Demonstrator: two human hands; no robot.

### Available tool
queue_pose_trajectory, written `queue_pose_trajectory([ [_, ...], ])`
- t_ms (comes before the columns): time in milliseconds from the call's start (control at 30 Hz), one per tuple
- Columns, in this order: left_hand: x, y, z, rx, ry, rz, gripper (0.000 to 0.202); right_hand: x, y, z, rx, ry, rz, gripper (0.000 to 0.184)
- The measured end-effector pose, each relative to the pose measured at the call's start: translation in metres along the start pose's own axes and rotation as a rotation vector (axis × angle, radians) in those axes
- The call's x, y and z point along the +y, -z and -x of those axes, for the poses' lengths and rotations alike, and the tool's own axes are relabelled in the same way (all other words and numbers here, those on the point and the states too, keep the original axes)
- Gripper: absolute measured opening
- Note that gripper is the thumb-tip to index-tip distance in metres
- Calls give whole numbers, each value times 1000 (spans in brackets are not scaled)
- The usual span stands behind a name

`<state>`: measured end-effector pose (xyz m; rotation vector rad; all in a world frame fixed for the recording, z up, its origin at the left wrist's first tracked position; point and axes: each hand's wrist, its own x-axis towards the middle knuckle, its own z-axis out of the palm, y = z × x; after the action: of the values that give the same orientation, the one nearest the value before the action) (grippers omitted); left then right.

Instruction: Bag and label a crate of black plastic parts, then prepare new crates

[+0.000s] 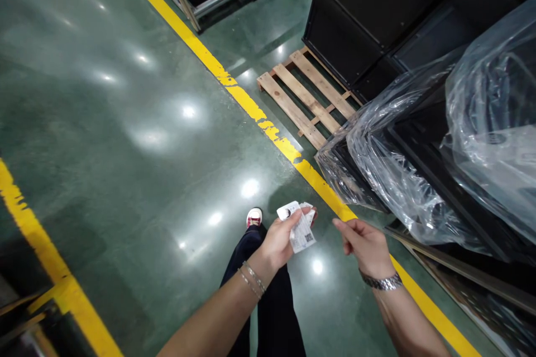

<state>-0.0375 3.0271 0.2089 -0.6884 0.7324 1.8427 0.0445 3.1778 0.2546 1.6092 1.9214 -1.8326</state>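
Note:
My left hand is closed around a few white printed tags, in front of my legs. The front tag carries a dark round mark near its top and a square code near its lower end; another pokes out behind it by my fingertips. To the right, my right hand hangs apart from the tags, its thumb and forefinger drawn together and the other fingers curled. Nothing sticks out of it. A metal watch is on the right wrist, and thin bracelets circle the left.
A yellow line crosses the glossy green floor. Right of it are a wooden pallet, stacked black bins and plastic-wrapped black goods. A metal-framed rack stands at the top. Another yellow line runs lower left.

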Motion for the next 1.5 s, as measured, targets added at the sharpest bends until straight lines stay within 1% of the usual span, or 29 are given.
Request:
queue_pose_trajectory([
  [67, -2, 2, 0, 8, 9, -5, 32, 1, 1, -1, 60, -9, -121, 50],
  [100, -3, 3, 0, 13, 13, -10, 32, 2, 3, -1, 57, -15, -178, 50],
  [167, -3, 4, 0, 23, 19, -18, 33, 3, 7, -3, -27, -25, -225, 41],
  [267, -3, 4, 0, 46, 31, -22, 33, 5, 14, -2, -145, -9, -202, 31],
  [333, -1, 3, -1, 54, 37, -15, 32, 6, 16, 1, -200, -5, -193, 32],
  [400, 0, 3, -2, 55, 38, -11, 33, 6, 16, 5, -252, -12, -191, 36],
  [467, 1, 2, -3, 59, 36, -12, 33, 6, 15, 7, -271, -12, -156, 39],
  [500, 2, 2, -3, 61, 34, -12, 33, 7, 15, 6, -249, -5, -101, 38],
  [533, 2, 2, -3, 60, 32, -10, 33, 7, 15, 5, -192, 4, -23, 35],
  [600, 2, 3, -3, 49, 26, -7, 34, 9, 17, 0, -25, 69, 168, 36],
  [633, 2, 4, -2, 40, 24, -8, 34, 9, 18, -3, 47, 147, 264, 39],
  [667, 1, 4, -2, 32, 23, -14, 34, 10, 20, -7, 95, 256, 353, 41],
  [733, 0, 5, 0, 12, 11, -33, 33, 11, 20, -11, 120, 473, 484, 41],
  [767, -1, 5, 1, 1, 4, -46, 32, 11, 18, -11, 102, 516, 517, 42],
  [800, -2, 4, 2, -9, -5, -57, 31, 9, 15, -9, 80, 499, 528, 42],
  [867, -3, 1, 5, -16, -19, -80, 29, 6, 4, -4, 4, 361, 478, 38],
  [933, -4, -5, 8, -11, -13, -91, 29, 2, -9, 2, -105, 248, 392, 33],
  [1000, -3, -10, 12, -19, -4, -80, 29, 1, -20, 5, -182, 207, 302, 35],
  [1067, -2, -14, 14, -30, 6, -54, 29, 1, -26, 3, -214, 184, 226, 35],
  [1133, -2, -15, 15, -10, 10, -20, 29, 2, -26, 0, -247, 171, 204, 33],
  [1233, -2, -14, 14, 24, 20, 23, 28, 1, -22, 0, -294, 155, 240, 32],
  [1300, -2, -13, 12, 14, 20, 21, 27, -2, -19, 2, -299, 166, 279, 33],
  [1367, -3, -13, 11, 1, -6, -4, 27, -5, -17, 4, -277, 193, 327, 35],
  [1433, -3, -15, 10, 4, -34, -26, 27, -6, -17, 5, -196, 248, 365, 34],
  [1500, -4, -16, 10, 17, -53, -46, 27, -5, -18, 4, -62, 315, 367, 32],
])
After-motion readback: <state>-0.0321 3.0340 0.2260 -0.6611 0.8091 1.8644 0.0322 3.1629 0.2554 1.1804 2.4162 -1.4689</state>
